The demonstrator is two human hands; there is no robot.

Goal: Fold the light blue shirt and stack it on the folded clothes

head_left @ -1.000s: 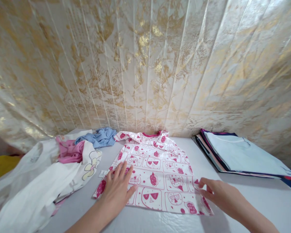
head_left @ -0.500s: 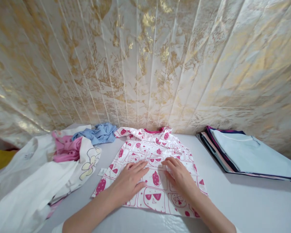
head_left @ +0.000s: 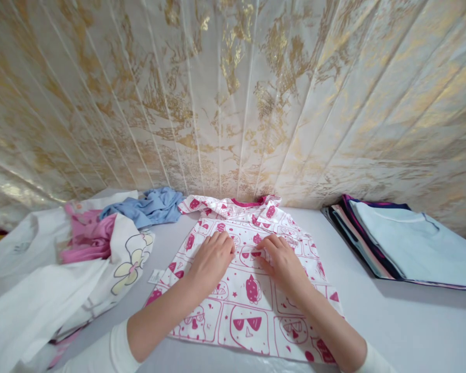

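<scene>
A white short-sleeved shirt with pink cartoon prints (head_left: 252, 290) and a pink neckband lies spread out, neck toward the wall. On its left half rests my left hand (head_left: 214, 255), fingers close together and slightly bent over the fabric, gripping nothing. My right hand (head_left: 281, 259) touches the shirt's right half, its thumb apart from the curved fingers, with no cloth held. Part of the fabric near the collar is rumpled. A small white label (head_left: 156, 276) sticks out at the shirt's left side.
At left lies a loose heap of clothes: a white garment (head_left: 42, 290), a pink piece (head_left: 93, 238) and a blue one (head_left: 147, 207). A stack of folded clothes, pale blue shirt (head_left: 415, 243) on top, sits at right. A gold-patterned curtain (head_left: 233, 103) stands behind the table (head_left: 407, 326).
My left hand has slid up the shirt toward the collar, and its fingers have bent more. My right hand has moved slightly up the shirt. The view has shifted a little.
</scene>
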